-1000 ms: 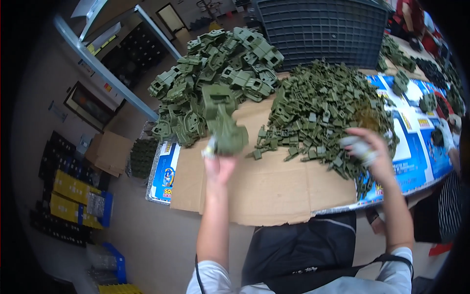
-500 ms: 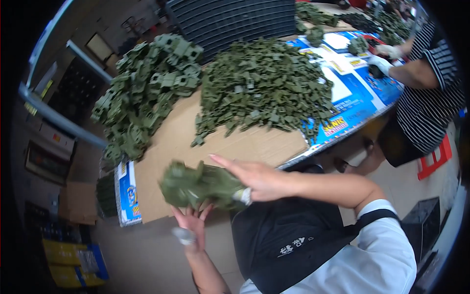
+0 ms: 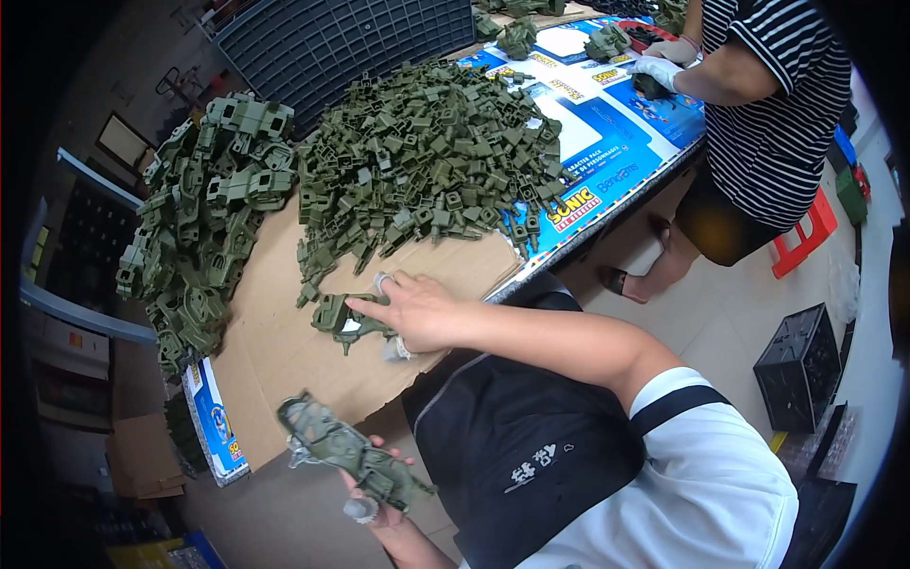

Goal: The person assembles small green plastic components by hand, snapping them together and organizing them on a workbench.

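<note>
Left hand [image 3: 379, 493] gripping green plastic assembly [image 3: 346, 450], right hand [image 3: 417, 311] flat on cardboard-covered table [image 3: 284, 351], grey floor [image 3: 720, 313]

We see matt olive plastic parts [image 3: 427, 142] heaped on rough brown cardboard [image 3: 284, 341], glossy printed paper sheets [image 3: 607, 142] at the right, and a dark plastic crate [image 3: 322, 38] far

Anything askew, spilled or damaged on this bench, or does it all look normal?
Nothing looks damaged or spilled. The small green parts and the larger green housings lie in loose heaps on the cardboard sheet. The left hand holds a green moulded piece off the table; the right hand rests on another piece.
</note>
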